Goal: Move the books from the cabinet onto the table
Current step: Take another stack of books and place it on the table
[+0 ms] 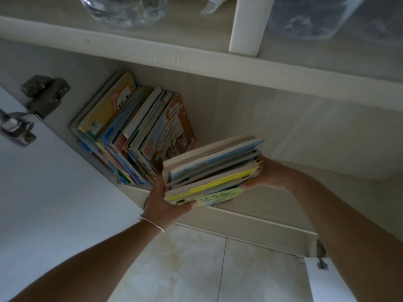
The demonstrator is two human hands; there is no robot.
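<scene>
A stack of several thin picture books [212, 171] lies flat between both my hands at the front edge of the lower cabinet shelf [250, 216]. My left hand [162, 201] grips its left end from below, thumb up the side. My right hand [269, 176] grips the right end, thumb under the bottom cover. Behind and to the left, a row of several more books [135, 131] leans against the cabinet's left wall. The table is out of view.
The open left cabinet door [50, 192] with metal hinges [43, 94] stands at my left. An upper shelf holds clear plastic containers [122, 9]. Part of the right door [325, 282] shows at lower right. Pale floor tiles [196, 269] lie below.
</scene>
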